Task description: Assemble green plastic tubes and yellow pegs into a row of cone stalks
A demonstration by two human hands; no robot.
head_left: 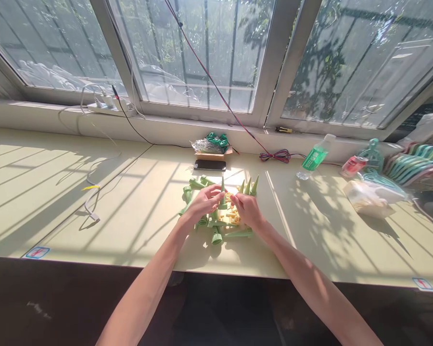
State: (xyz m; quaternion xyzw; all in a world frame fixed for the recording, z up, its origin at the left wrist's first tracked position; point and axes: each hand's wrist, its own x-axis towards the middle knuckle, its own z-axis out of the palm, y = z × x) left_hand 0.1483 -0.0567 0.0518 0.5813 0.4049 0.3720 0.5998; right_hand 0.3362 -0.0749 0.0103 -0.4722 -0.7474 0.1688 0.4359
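My left hand [202, 202] is closed around a green plastic spike [222, 204], which points upward with its wide end low. Close to its right, my right hand [248, 210] has its fingers pinched together near the spike; what they hold is too small and hidden to make out. Several more green spikes [217, 236] lie around my hands, some showing hollow round ends. Beyond my right hand, a few upright green spikes [255, 185] stand with tips upward. Small pale-yellow pieces [232, 219] are heaped between my hands.
Behind the pile lie a black phone [210, 165] and a small cardboard box [212, 156] holding plastic wrap. A green-labelled bottle [315, 157], a red can [353, 166], a white packet [368, 198] and hangers [414, 166] stand right. A cable [91, 202] crosses the left side.
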